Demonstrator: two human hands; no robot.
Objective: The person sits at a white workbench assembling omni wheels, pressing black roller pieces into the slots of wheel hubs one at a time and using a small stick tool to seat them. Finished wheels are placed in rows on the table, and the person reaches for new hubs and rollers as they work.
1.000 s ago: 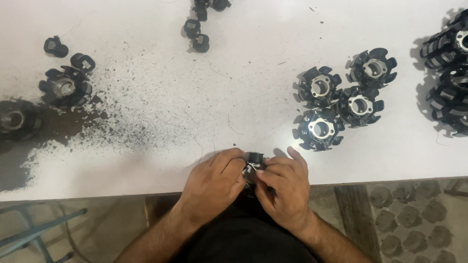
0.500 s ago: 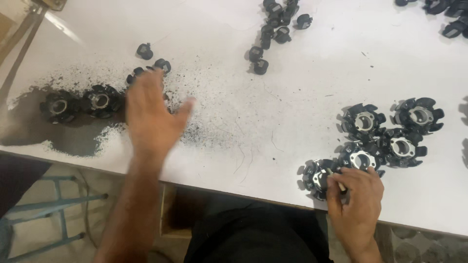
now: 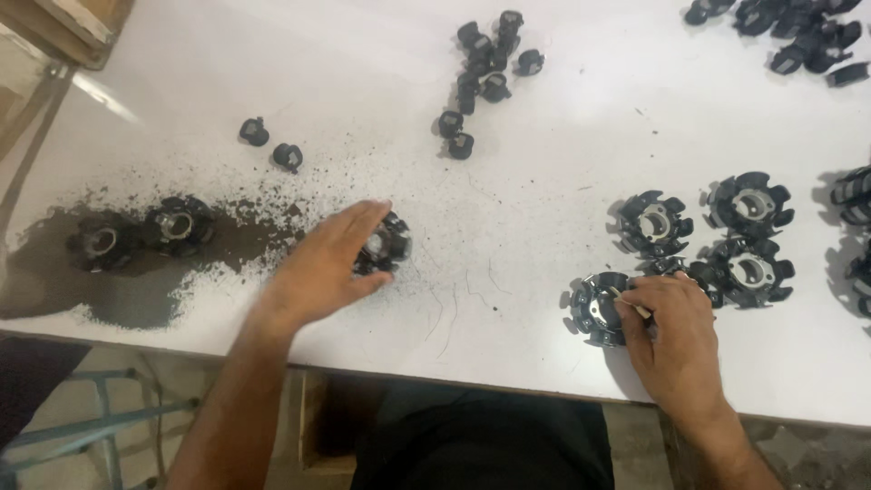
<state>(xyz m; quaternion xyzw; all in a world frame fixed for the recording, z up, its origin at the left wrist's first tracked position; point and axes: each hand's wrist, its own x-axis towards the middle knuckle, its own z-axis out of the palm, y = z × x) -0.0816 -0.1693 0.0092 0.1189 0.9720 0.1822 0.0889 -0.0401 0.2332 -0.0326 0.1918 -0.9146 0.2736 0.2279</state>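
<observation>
On the white table (image 3: 508, 200), my left hand (image 3: 319, 270) curls over a black round finned part (image 3: 388, 243) with a shiny metal centre, fingers on top and thumb at its near side. My right hand (image 3: 673, 338) rests near the table's front edge and pinches a thin pale stick (image 3: 628, 303). The stick's tip touches another black finned part (image 3: 595, 308) lying flat just left of that hand.
Two more finned parts (image 3: 136, 231) sit in a patch of dark powder (image 3: 127, 295) at the left. Three finned parts (image 3: 717, 231) lie beyond my right hand. Small black caps (image 3: 270, 143) and a cluster of small pieces (image 3: 483, 63) lie further back.
My hands have parted from the front edge. The left reached out to the left and now grips a finned part nearer the middle; the right moved to the right-hand group with the stick.
</observation>
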